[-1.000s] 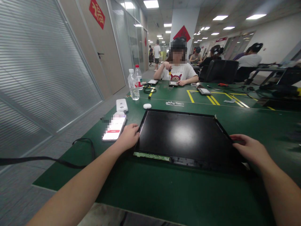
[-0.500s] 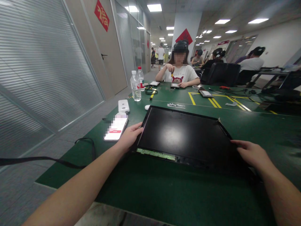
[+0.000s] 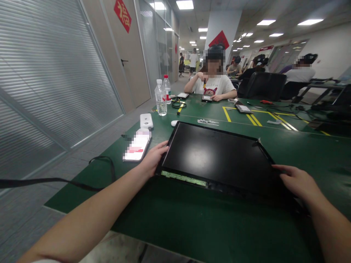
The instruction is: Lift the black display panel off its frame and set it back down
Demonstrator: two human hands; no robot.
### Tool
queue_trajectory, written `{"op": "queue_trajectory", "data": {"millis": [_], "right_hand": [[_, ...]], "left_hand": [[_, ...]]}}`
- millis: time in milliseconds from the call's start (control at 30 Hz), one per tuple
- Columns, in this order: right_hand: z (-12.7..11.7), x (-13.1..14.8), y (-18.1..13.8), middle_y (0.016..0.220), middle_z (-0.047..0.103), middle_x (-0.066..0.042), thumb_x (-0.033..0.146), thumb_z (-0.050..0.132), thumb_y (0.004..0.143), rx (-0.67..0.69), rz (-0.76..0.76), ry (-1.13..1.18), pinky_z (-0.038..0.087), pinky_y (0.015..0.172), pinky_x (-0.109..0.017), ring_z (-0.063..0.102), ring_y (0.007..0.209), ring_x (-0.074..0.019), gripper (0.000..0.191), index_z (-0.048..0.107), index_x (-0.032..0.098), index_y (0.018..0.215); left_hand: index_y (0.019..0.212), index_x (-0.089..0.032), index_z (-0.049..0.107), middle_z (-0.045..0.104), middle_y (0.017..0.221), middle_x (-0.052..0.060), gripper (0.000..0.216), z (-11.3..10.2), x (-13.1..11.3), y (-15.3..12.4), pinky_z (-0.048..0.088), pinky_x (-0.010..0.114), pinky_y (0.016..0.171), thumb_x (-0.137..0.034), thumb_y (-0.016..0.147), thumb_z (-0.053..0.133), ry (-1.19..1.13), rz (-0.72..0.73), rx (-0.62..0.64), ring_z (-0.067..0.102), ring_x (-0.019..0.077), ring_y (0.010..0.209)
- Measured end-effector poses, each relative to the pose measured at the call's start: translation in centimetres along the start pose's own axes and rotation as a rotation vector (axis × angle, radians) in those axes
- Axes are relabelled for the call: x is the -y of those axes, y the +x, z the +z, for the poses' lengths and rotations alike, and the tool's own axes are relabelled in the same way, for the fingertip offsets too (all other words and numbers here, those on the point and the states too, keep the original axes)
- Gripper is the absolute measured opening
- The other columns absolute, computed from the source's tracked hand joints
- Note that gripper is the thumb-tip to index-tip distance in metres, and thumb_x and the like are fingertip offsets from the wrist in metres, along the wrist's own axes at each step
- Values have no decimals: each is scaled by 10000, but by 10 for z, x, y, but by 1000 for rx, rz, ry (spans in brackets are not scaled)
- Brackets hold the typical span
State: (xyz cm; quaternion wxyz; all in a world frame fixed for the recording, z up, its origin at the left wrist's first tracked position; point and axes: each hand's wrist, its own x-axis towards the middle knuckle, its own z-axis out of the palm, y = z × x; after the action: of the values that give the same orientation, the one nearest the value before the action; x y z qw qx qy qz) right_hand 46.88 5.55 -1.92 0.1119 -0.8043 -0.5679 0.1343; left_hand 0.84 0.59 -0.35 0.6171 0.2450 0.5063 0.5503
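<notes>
A black screen panel with a thin dark frame lies slanted in front of me, over the green table. Along its near left edge runs a pale green strip. My left hand grips the left edge of the panel, fingers at the rim. On the opposite side my right hand holds the right edge, with the fingertips on the frame. The undersides of the panel and the thumbs are hidden, so I cannot tell whether its near edge touches the table.
Left of the panel lie a lit phone and a white device. Two water bottles stand behind them. Across the table a person works on a small device. A black strap hangs at the left table edge.
The view has shifted slightly, so the whole scene sits a little farther right. Both hands keep their hold on the screen panel, which has hardly moved on the table.
</notes>
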Motion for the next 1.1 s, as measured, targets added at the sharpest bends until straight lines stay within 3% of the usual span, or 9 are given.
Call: {"op": "queue_trajectory", "data": {"millis": [100,267,433,667,900,1100], "right_hand": [[3,-3,2,891,714,-119,218,443,729,-17,-22,15,495,674,-368,661,767,-271,540,725,186,1188],[5,-5,4,1012,717,-145,214,442,713,-37,-64,10,498,685,-366,663,793,-269,547,724,160,1180],[6,-5,5,944,726,-134,225,450,696,-40,-56,18,504,678,-366,666,769,-268,555,732,168,1170],[8,-6,7,883,733,-107,217,468,676,-66,-64,18,511,682,-363,669,757,-263,524,757,189,1113],[8,-5,7,965,729,-119,196,455,731,-64,-62,-14,506,698,-360,667,808,-260,511,754,183,1145],[8,-3,5,1025,725,-118,185,460,759,-52,-46,-9,501,712,-350,661,822,-247,503,748,174,1171]], "left_hand": [[1458,-200,483,748,750,46,584,0,0,-1,574,262,517,-108,894,604,28,-17,-23,701,173,547],[1545,-332,319,753,798,24,792,3,-2,-6,538,253,454,-125,866,671,117,-21,-86,677,166,485],[1489,-279,447,769,803,34,741,4,-4,-7,548,245,476,-115,820,721,131,-31,-44,694,167,519],[1246,-199,696,799,867,59,392,6,-3,-11,567,235,585,-143,859,695,137,32,-13,731,169,665],[1229,-183,716,801,873,62,422,13,-11,-16,551,237,574,-36,860,574,94,0,-3,731,169,667],[1237,-154,709,781,1075,97,362,8,-10,-14,581,306,744,-198,884,641,40,43,80,741,235,909]]}}
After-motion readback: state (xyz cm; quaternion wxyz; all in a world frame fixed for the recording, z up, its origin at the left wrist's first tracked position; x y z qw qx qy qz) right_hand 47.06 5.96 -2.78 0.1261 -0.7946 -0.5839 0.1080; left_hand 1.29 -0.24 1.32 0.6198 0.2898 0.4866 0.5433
